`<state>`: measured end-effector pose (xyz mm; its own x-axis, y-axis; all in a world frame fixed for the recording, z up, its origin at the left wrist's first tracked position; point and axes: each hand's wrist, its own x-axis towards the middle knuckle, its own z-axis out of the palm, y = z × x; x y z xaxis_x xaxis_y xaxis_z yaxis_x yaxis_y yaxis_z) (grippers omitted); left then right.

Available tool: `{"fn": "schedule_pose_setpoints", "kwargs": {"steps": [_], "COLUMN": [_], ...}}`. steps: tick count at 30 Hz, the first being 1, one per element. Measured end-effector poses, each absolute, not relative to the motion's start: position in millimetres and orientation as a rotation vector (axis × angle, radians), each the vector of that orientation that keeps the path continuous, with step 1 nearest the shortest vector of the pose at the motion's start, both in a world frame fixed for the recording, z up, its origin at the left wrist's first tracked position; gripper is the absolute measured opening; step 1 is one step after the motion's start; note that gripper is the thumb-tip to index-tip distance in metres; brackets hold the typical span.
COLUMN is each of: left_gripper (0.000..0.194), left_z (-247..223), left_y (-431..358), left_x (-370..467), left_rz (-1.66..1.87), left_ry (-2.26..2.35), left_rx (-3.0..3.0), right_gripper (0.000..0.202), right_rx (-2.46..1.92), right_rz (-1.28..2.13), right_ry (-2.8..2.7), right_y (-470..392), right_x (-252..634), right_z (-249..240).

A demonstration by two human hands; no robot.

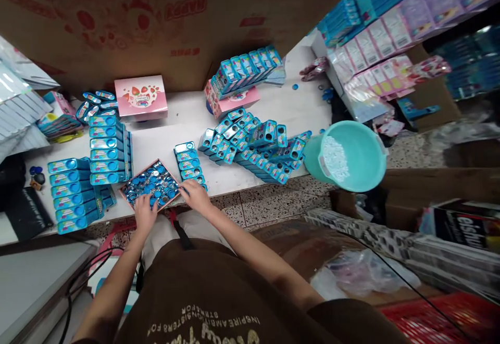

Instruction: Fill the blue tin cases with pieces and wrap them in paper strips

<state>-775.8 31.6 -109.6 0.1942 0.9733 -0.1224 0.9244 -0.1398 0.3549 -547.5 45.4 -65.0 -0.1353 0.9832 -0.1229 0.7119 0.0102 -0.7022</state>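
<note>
A shallow pink-edged box full of small round blue and silver caps sits at the table's near edge. My left hand reaches over its near side, fingers apart and touching the caps; no cap shows in its grasp. At the right corner of this box, my right hand has its fingers bent in on the rim. Just beyond that hand stands a short row of blue tins with round openings in their tops. Taller rows of blue tins stand to the left of the box.
A heap of blue tins covers the table's right part. A turquoise bucket with white pellets adjoins the table's right end. Behind are a pink strawberry-print box and a large brown carton. More packed goods stand at upper right.
</note>
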Motion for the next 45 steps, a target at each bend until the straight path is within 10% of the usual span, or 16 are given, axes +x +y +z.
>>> {"fn": "schedule_pose_setpoints", "kwargs": {"steps": [9,25,45], "left_gripper": [0.027,0.026,0.029], "left_z": [-119.4,-105.2,-99.9], "left_y": [53.0,65.9,60.2], "left_x": [-766.8,-761.3,-768.5], "left_rz": [0.041,0.802,0.955], "left_ry": [1.613,1.862,1.848], "left_rx": [2.108,1.265,0.836], "right_gripper": [0.028,0.023,0.021], "right_rx": [-1.794,-1.812,-2.003], "right_rz": [0.953,0.985,1.165], "right_ry": [-2.655,-2.535,-2.250], "right_y": [65.6,64.7,80.7], "right_x": [-611.9,-609.6,-637.1], "right_z": [-88.7,-105.1,-105.8]}}
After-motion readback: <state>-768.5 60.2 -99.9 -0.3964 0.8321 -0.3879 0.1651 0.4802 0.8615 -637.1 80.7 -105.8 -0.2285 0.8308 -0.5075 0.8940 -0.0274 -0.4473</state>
